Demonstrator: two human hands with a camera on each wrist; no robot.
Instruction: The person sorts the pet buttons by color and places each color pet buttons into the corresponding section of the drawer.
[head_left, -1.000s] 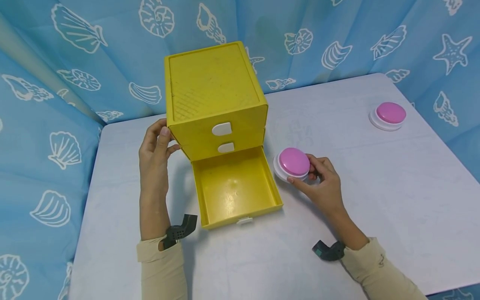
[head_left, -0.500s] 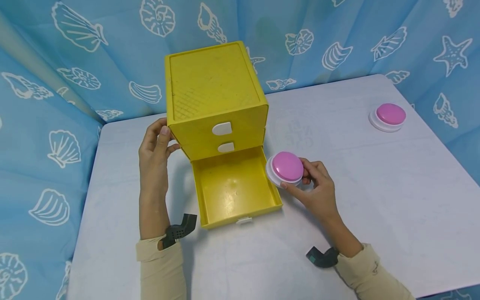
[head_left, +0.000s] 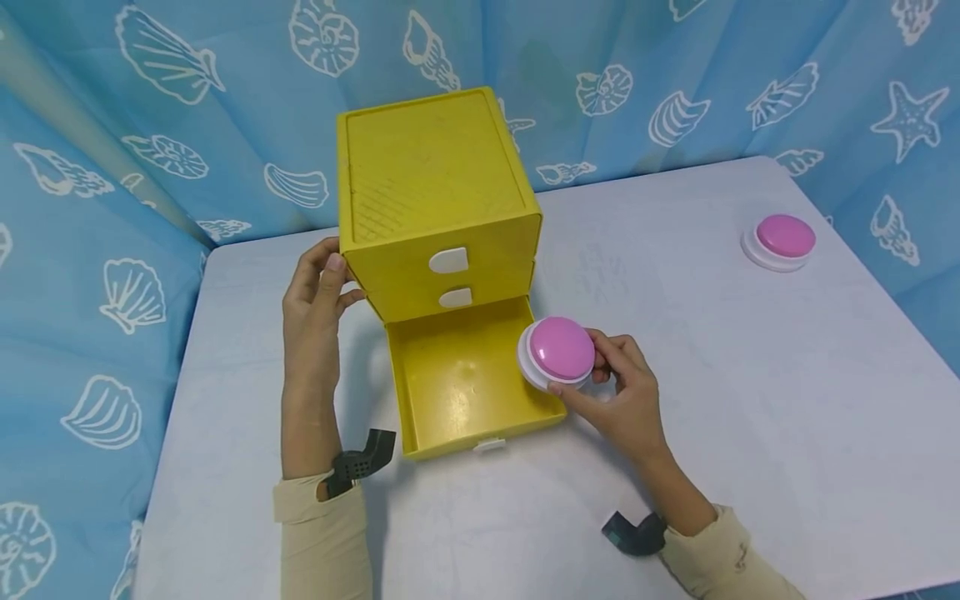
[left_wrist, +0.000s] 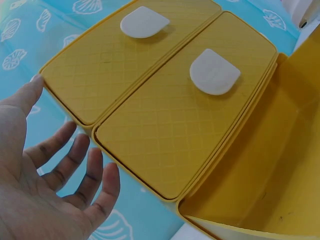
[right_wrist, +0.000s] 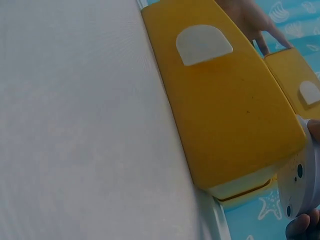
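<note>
A yellow drawer unit (head_left: pixel 435 167) with white tab handles stands on the table, its bottom drawer (head_left: pixel 450 400) pulled out and nothing visible inside. The left hand (head_left: pixel 311 312) touches the unit's left side, thumb at the front edge. In the left wrist view, its fingers (left_wrist: pixel 85 170) are loosely bent beside the drawer fronts. A round push button (head_left: pixel 561 348), pink dome on a white base, is gripped between the thumb and fingers of the right hand (head_left: pixel 622 396). It is tilted over the drawer's right side. The right wrist view shows the white underside (right_wrist: pixel 299 175) with small dark holes.
Another pink push button (head_left: pixel 782 239) sits on the far right of the white table (head_left: pixel 750 392). A blue curtain (head_left: pixel 240 100) with white shell prints hangs behind and to the left. Each wrist carries a black camera mount (head_left: pixel 363 460).
The right hand has carried the push button left and toward the person, from beside the drawer to over its right edge. The left hand stays on the unit.
</note>
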